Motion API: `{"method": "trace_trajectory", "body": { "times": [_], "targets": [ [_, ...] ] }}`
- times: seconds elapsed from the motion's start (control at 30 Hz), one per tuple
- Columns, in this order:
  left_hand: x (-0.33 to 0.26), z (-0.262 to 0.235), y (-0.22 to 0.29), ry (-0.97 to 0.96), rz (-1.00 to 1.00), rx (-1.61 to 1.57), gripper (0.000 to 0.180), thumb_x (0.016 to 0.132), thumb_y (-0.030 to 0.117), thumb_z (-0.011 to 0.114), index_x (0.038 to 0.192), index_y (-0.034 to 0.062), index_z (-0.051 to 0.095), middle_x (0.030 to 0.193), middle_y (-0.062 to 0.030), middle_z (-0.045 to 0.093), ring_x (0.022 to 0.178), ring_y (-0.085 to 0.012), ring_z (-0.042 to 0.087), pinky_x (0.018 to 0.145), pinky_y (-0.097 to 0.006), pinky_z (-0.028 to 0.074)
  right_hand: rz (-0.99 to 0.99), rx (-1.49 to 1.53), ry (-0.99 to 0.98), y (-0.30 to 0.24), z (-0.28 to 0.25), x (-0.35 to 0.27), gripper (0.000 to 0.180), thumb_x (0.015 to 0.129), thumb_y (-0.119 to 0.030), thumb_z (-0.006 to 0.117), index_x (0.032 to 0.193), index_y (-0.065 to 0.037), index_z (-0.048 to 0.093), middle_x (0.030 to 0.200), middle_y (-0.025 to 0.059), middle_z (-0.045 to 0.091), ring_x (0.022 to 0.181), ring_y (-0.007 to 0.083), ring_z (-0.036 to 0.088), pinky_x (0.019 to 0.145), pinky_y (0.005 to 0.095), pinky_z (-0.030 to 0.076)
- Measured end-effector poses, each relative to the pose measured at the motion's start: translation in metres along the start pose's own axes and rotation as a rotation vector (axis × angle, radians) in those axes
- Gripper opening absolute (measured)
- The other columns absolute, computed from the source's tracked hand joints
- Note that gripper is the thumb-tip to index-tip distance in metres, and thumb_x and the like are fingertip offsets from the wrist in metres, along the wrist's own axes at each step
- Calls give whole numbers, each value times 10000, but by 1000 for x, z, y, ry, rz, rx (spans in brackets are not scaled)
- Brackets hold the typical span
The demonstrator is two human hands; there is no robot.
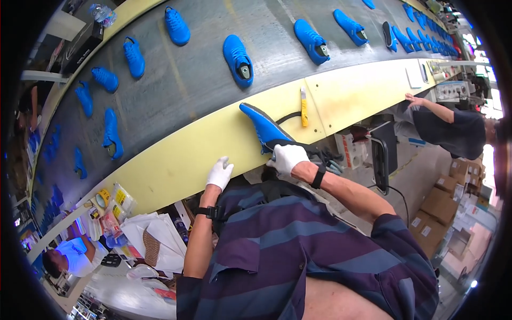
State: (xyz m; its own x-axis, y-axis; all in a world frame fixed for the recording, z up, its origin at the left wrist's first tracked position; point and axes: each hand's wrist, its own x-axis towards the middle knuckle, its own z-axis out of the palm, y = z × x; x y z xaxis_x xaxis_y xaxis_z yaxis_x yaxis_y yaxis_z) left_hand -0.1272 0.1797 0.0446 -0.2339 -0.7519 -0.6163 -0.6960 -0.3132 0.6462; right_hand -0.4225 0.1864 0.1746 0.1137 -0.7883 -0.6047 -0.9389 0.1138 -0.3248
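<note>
The blue shoe (262,126) extends forward-left from the right hand (290,158) (white-gloved).

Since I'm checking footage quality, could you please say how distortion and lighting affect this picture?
Head view: the yellow table looks bowed; head view: glare bleaches the right rim; head view, lower left: a co-worker's shirt glows bluish; head view, centre: the blue shoe looks fairly sharp.

White-gloved left hand (220,173): loosely bent before you
White-gloved right hand (289,159): curled into your grip
Bare forearms (200,234): angled forward
</note>
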Motion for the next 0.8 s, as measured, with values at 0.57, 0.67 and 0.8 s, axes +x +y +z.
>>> {"method": "trace_trajectory", "body": {
  "times": [0.57, 0.67, 0.8],
  "targets": [
    [44, 22, 96, -197, 14, 117, 683, 986, 451, 690, 1455, -29, 570, 1375, -261, 682, 1271, -379, 669, 1106, -430, 504, 332, 307, 319, 231, -102, 61, 551, 890, -555, 750, 911, -6, 790, 770, 205, 743, 731, 334, 737, 739, 443, 575],
    [64, 47, 161, -315, 40, -77, 909, 859, 578, 801, 1432, -83, 554, 1383, -263, 674, 1278, -365, 665, 1122, -430, 498, 381, 324, 563, 297, -90, 98, 517, 905, -491, 772, 1075, -3, 757, 993, 254, 757, 941, 370, 749, 841, 452, 573],
    [103, 108, 129, 0, -87, 59, 1106, 697, 598, 927, 1440, -94, 486, 1344, -283, 674, 1269, -395, 662, 1050, -442, 555, 232, 50, 573, 262, -110, 135, 521, 916, -428, 771, 1211, -3, 706, 1162, 264, 735, 1095, 421, 708, 930, 468, 558]
  ]
}}
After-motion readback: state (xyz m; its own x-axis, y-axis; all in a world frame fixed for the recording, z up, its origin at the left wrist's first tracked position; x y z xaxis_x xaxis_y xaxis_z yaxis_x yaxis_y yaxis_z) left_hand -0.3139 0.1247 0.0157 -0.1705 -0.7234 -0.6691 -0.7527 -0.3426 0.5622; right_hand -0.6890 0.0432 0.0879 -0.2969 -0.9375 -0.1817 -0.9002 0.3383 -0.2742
